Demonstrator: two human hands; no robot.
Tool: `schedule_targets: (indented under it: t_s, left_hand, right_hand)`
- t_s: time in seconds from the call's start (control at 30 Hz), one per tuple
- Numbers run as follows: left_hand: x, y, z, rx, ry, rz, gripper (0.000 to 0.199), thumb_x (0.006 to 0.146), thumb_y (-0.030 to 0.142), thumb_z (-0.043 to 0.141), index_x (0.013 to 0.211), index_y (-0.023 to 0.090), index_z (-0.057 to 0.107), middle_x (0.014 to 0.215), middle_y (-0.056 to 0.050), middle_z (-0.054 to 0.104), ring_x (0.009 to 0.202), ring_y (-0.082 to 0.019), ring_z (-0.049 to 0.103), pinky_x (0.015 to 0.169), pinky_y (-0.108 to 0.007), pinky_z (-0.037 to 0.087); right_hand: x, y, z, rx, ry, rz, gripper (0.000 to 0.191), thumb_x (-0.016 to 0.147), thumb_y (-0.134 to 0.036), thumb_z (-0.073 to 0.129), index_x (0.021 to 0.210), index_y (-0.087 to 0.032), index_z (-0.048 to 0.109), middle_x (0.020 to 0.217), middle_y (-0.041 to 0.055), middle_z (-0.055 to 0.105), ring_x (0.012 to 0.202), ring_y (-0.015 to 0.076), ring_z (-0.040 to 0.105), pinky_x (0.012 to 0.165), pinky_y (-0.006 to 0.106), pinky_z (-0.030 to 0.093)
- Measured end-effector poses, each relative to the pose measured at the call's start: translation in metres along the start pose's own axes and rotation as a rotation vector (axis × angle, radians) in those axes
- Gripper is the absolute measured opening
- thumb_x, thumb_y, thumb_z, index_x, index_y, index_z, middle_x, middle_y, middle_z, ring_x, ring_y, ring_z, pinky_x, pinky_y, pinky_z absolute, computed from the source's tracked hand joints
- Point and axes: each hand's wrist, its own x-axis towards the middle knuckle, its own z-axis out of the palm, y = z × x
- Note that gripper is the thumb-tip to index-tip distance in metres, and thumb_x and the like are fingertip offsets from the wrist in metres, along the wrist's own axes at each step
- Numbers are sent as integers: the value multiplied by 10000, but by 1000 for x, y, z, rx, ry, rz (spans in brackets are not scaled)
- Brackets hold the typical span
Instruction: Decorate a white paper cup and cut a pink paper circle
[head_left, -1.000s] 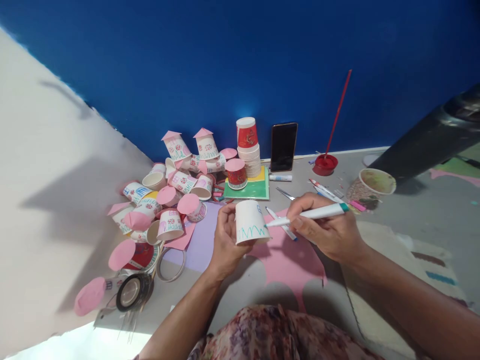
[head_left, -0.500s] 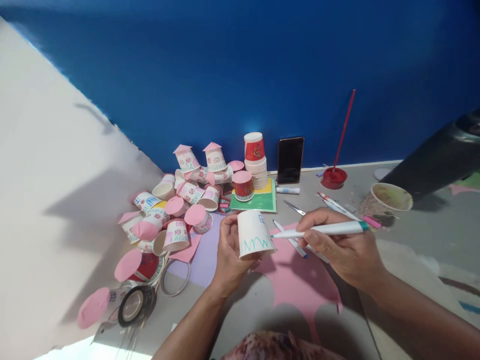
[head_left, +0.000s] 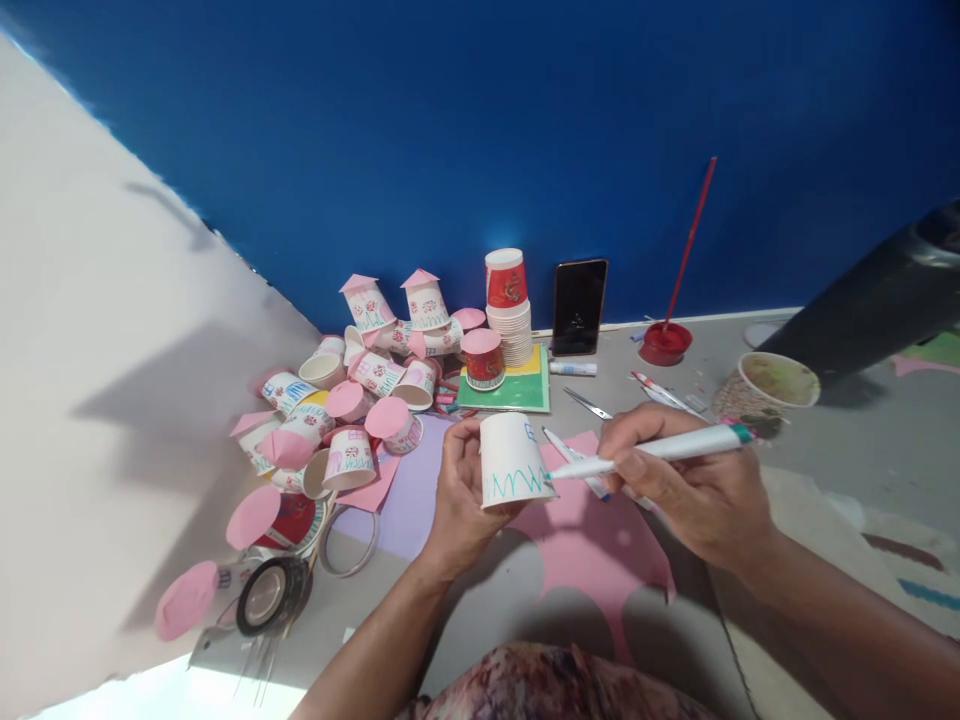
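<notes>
A white paper cup (head_left: 510, 455) is held upside down in my left hand (head_left: 466, 515), whose fingers wrap its left side and underside. Green zigzag strokes run round the cup near its wide rim, and a small blue window shape shows at the upper right. My right hand (head_left: 686, 490) grips a white marker (head_left: 660, 448) with a green end. The marker's green tip meets the cup's right side, at the end of the zigzag. Beneath the hands lies cut pink paper (head_left: 592, 545), with another marker (head_left: 574, 460) on it.
Decorated paper cups (head_left: 349, 460) with pink paper tops crowd the left. A cup stack (head_left: 514, 335) stands on green packaging (head_left: 510, 397), beside a propped phone (head_left: 579, 308). Scissors (head_left: 589, 403), tape rolls (head_left: 264, 596), a red dish (head_left: 666, 345) and a patterned cup (head_left: 772, 385) lie around.
The green zigzag has grown further round the cup's right side. The cup has turned slightly in my left hand, and the whole view has shifted a little.
</notes>
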Motion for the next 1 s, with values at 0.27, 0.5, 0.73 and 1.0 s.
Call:
schedule_targets:
  t_s: [0.27, 0.5, 0.73, 1.0]
  left_hand:
    - [0, 1, 1, -36, 4, -15, 819, 582, 366, 1024, 1187, 270, 481, 1177, -65, 668, 1020, -241, 702, 833, -329, 565]
    - [2, 3, -2, -79, 29, -12, 885, 540, 482, 1045, 1210, 274, 507, 1187, -54, 685, 987, -218, 684, 798, -308, 574]
    - [-4, -5, 6, -163, -67, -17, 923, 558, 483, 1048, 1289, 296, 517, 1243, -66, 700, 1066, -255, 719, 851, -345, 613]
    - [6, 0, -25, 214, -299, 133, 999, 731, 464, 965, 1577, 368, 443, 1700, -103, 406, 1602, -381, 350, 1314, -561, 321]
  right_hand:
    - [2, 1, 2, 32, -34, 67, 258, 1017, -390, 705, 833, -211, 725, 655, 2, 699, 536, 110, 591, 487, 212, 447]
    - [4, 11, 3, 90, 94, 91, 212, 1048, -417, 654, 1169, -254, 714, 874, 35, 790, 562, 113, 590, 504, 228, 501]
    - [5, 20, 8, -245, -185, 147, 919, 641, -456, 998, 1451, -280, 600, 1278, 97, 736, 971, 264, 741, 727, 327, 620]
    - [15, 15, -1, -650, -332, 30, 796, 739, -453, 930, 1435, -237, 607, 1309, 154, 751, 1101, 353, 732, 887, 483, 603]
